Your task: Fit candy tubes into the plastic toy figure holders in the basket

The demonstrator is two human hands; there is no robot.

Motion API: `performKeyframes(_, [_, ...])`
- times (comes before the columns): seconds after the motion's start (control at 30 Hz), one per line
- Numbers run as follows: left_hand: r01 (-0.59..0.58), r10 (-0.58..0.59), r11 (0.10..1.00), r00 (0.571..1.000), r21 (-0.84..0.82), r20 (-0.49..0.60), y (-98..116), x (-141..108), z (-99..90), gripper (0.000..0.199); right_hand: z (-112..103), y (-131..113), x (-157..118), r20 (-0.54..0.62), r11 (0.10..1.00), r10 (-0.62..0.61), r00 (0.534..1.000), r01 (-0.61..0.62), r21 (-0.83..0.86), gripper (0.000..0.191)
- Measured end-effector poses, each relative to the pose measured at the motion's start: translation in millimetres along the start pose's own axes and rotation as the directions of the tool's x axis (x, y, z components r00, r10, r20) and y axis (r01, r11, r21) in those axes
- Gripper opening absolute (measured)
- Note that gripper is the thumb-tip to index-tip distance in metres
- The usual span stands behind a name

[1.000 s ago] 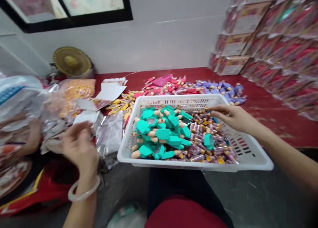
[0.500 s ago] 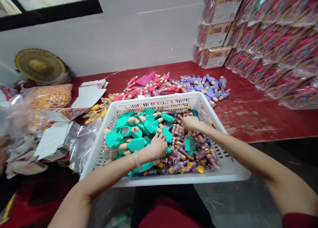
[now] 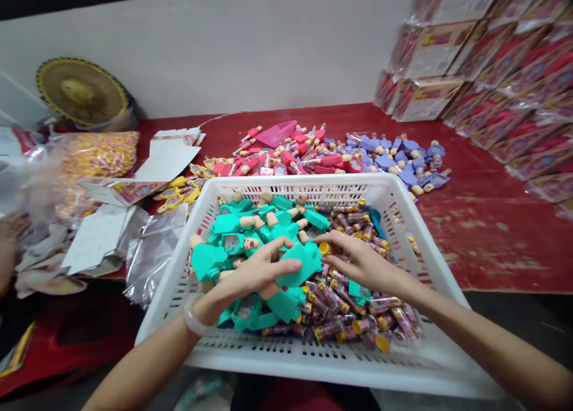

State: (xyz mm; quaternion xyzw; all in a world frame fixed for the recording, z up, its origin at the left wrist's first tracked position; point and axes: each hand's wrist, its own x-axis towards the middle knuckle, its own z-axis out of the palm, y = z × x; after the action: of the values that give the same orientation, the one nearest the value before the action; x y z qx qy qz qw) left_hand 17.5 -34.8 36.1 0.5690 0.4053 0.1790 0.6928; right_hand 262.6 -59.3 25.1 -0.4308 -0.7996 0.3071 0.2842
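The left hand (image 3: 248, 273) lies open over the teal toys (image 3: 233, 244), its fingers spread and resting on one teal piece, with a bangle (image 3: 193, 318) at the wrist. The right hand (image 3: 362, 264) is loosely curved among the capped tubes (image 3: 340, 303), just beside a yellow cap (image 3: 324, 248). Neither hand is clenched, and no firm grasp shows. Both sets of items share the basket (image 3: 286, 363), teal on the left and tubes on the right, probably so that each hand can reach one kind easily.

Just left of the basket lie a clear bag (image 3: 154, 258) and white cards (image 3: 96, 241), with a bag of yellow pieces (image 3: 101, 154) beyond them. Past the far rim, yellow toys (image 3: 179, 191), red toys (image 3: 286, 157) and purple toys (image 3: 394, 166) lie in separate heaps on the red table (image 3: 492, 244), seemingly kept apart by colour. Farther beyond the basket stand wrapped boxes (image 3: 430, 97) and a straw hat (image 3: 80, 91).
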Motion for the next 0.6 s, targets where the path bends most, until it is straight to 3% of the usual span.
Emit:
performKeyframes(0.1, [-0.021, 0.015, 0.973, 0.999, 0.229, 0.031, 1.8, -1.9, -0.7, 0.041, 13.7, 9.6, -4.2, 0.032, 0.994, -0.022, 0.999, 0.025, -0.106, 0.026])
performKeyframes(0.23, [-0.07, 0.082, 0.889, 0.997, 0.452, -0.006, -5.4, 0.4, 5.9, 0.041, 33.0, 27.3, -6.4, 0.055, 0.918, -0.018, 0.998, 0.039, -0.395, 0.005])
performKeyframes(0.4, [-0.117, 0.152, 0.743, 0.988, 0.659, 0.004, -14.4, -1.8, 15.0, 0.039, 41.5, 30.7, -10.3, 0.102, 0.792, -0.004, 0.995, 0.066, -0.607, 0.012])
performKeyframes(0.5, [-0.121, 0.173, 0.669, 0.985, 0.734, 0.005, -14.9, -5.6, 19.5, 0.041, 42.1, 26.9, -12.2, 0.078, 0.747, -0.052, 0.996, 0.091, -0.658, 0.006])
performKeyframes(0.6, [-0.103, 0.142, 0.709, 0.99, 0.698, 0.002, -13.4, -8.9, 24.2, 0.04, 43.5, 23.0, -13.8, 0.062, 0.712, -0.122, 0.991, 0.131, -0.69, 0.01])
